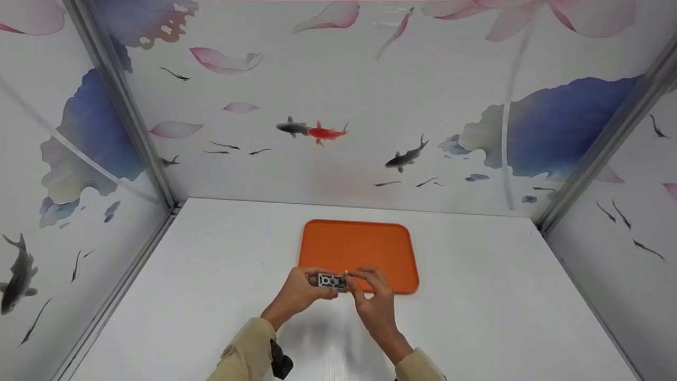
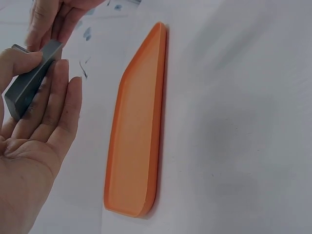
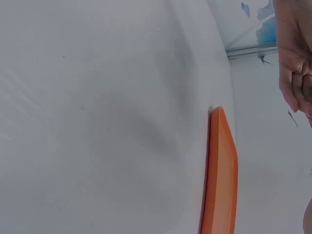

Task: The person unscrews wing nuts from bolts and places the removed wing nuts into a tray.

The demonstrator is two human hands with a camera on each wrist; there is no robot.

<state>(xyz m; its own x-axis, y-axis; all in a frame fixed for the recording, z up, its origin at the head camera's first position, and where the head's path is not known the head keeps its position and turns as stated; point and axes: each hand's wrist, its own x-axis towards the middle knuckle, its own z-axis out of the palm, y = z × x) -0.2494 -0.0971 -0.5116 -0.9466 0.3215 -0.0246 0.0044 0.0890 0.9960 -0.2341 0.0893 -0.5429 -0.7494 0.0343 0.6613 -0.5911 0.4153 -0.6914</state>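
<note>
My left hand (image 1: 299, 291) holds a small dark grey rectangular block (image 1: 329, 281) over the front part of the orange tray (image 1: 359, 248). The block's upward face has a light, openwork pattern with round shapes. In the left wrist view the block (image 2: 31, 80) shows a smooth grey side, pinched between thumb and fingers. At the block's right end, my right hand (image 1: 378, 307) pinches a tiny piece with a pale tip (image 1: 346, 273) between thumb and forefinger; its kind is too small to tell. The right wrist view catches the left hand (image 3: 295, 58) at its upper right edge.
The tray lies flat on a white table (image 1: 211, 264), its raised rim (image 2: 158, 122) facing the hands. White panels (image 1: 359, 174) printed with fish and petals enclose the table at the back and sides, with metal posts (image 1: 124, 106) at the corners. A black strap hangs by the left sleeve (image 1: 246, 344).
</note>
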